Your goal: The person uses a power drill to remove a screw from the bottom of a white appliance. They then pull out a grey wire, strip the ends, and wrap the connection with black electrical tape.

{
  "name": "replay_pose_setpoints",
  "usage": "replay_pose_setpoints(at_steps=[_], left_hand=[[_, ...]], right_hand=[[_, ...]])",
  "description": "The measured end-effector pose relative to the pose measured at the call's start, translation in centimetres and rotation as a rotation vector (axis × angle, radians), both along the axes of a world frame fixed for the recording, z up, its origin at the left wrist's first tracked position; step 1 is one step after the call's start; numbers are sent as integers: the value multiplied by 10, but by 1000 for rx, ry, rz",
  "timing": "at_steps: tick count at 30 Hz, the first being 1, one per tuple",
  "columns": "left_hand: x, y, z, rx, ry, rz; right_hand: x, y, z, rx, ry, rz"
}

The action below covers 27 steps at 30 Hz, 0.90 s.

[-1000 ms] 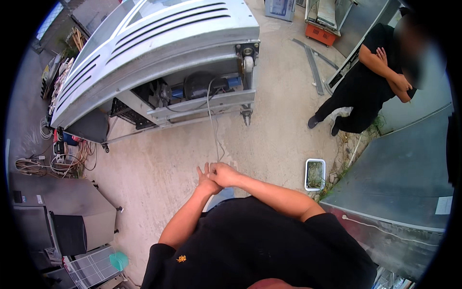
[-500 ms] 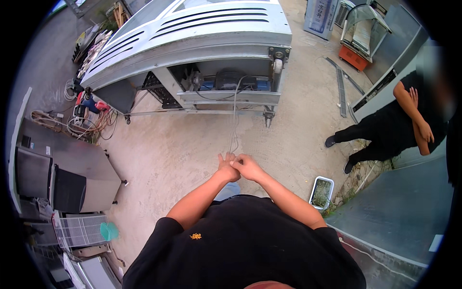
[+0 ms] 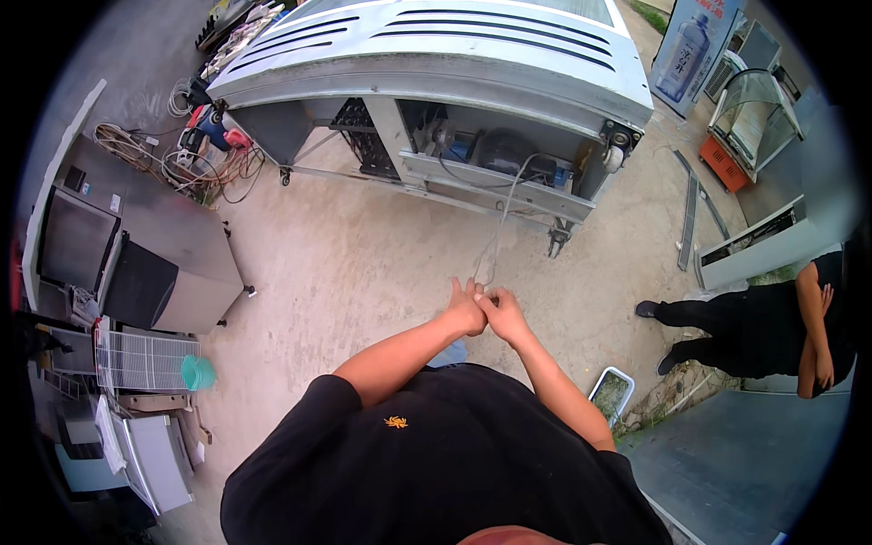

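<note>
My left hand (image 3: 465, 309) has some fingers raised and spread, beside a pale cable (image 3: 500, 232) that runs down from the open base of a white wheeled cabinet (image 3: 495, 45). My right hand (image 3: 504, 318) is closed in a pinch against the left hand's fingers; whether it grips the cable or something small there is hidden. The cabinet's base shows a dark compressor (image 3: 504, 145) and casters (image 3: 558, 238).
A person (image 3: 754, 322) stands at right with arms crossed, near a white tray (image 3: 610, 395) and metal strips (image 3: 686, 209). At left stand a steel appliance (image 3: 163, 272), tangled cords (image 3: 127, 145), a wire rack (image 3: 136, 359) and a green bucket (image 3: 197, 372).
The view has turned, so the cabinet appears farther right and the standing person lower at the right edge. My hands keep the same pose, slightly farther right in the picture.
</note>
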State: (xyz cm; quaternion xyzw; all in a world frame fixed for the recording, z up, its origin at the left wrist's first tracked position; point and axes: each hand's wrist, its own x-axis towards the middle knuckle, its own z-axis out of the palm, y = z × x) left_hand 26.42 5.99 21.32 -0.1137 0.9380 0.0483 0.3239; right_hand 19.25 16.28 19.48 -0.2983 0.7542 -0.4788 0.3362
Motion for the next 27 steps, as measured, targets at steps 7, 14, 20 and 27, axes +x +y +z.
replay_pose_setpoints(at_steps=[7, 14, 20, 27], left_hand=[[18, -97, -56, 168, 78, 397], [177, -223, -218, 675, 369, 920], [379, -256, -246, 330, 78, 289], [357, -192, -168, 564, 134, 1203]], right_hand=[[11, -59, 59, 11, -555, 404], [-40, -61, 9, 155, 230, 345], [-90, -25, -9, 346, 208, 76], [-116, -25, -48, 495, 339, 295]])
